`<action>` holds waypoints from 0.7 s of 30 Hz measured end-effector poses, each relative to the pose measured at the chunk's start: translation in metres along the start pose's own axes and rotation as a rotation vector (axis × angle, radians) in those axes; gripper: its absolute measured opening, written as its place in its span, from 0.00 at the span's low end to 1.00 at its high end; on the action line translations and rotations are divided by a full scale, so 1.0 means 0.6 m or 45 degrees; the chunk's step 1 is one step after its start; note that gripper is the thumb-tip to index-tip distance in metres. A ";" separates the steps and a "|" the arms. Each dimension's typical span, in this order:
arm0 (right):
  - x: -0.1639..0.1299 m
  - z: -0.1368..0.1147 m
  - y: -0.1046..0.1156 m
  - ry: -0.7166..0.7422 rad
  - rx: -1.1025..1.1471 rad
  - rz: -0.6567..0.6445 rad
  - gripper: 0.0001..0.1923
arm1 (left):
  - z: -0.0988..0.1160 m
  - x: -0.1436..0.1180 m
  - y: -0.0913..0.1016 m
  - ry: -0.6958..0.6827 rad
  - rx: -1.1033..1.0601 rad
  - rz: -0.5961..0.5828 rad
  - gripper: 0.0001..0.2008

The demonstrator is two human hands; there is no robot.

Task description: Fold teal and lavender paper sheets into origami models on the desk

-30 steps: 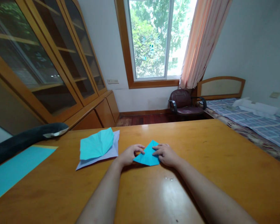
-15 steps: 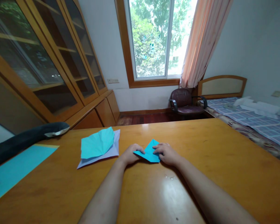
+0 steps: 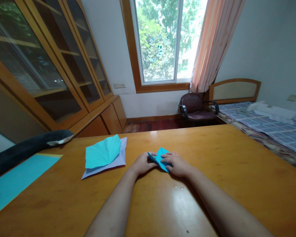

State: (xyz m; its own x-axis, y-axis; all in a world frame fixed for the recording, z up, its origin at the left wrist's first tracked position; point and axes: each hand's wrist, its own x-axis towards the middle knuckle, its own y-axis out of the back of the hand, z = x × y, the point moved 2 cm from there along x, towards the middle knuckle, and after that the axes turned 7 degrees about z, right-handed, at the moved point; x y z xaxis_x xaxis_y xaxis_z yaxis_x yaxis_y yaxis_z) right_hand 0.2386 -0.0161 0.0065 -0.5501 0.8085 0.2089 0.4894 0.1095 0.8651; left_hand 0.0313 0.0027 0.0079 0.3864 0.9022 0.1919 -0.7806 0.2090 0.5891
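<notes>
A small folded sheet of blue paper (image 3: 160, 157) lies on the wooden table (image 3: 160, 204) between my two hands. My left hand (image 3: 143, 163) grips its left corner, which is lifted and bent up off the rest of the sheet; the thumb is partly behind that flap. Across the right part of the paper rest the fingers of my right hand (image 3: 175, 163), stretched out and pressing it down. The top point of the paper shows beyond my fingertips.
To the left, a creased turquoise sheet (image 3: 102, 153) lies on lilac paper (image 3: 120, 161). Farther left are a flat blue board (image 3: 22, 179) with a yellow edge and a dark, long soft object (image 3: 32, 144). A chair (image 3: 194, 107) stands beyond the table, with a bed (image 3: 266, 123) at right.
My left hand has moved right and raised the left corner of the blue paper, which now stands up. My right hand has stayed nearly in place on the sheet.
</notes>
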 end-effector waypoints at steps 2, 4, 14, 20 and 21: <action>0.002 -0.003 0.003 0.000 0.025 0.035 0.19 | -0.001 0.000 -0.003 0.021 0.043 0.073 0.23; 0.003 -0.006 0.005 -0.010 0.041 0.064 0.19 | -0.001 0.000 -0.006 0.042 0.116 0.129 0.28; 0.003 -0.005 0.006 -0.091 0.056 0.141 0.28 | 0.016 0.000 -0.020 -0.001 0.535 0.125 0.32; 0.005 0.001 -0.001 -0.036 0.116 0.183 0.32 | 0.022 0.001 -0.027 -0.054 0.795 0.038 0.24; 0.006 0.003 -0.002 -0.041 0.112 0.173 0.31 | 0.022 0.000 -0.029 -0.050 0.828 0.033 0.23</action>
State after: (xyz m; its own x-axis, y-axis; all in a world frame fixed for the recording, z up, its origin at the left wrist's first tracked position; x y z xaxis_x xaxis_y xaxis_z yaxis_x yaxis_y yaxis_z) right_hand 0.2371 -0.0125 0.0052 -0.4535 0.8375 0.3049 0.6157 0.0471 0.7866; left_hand 0.0513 -0.0057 0.0083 0.3990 0.8867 0.2335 -0.3382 -0.0944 0.9363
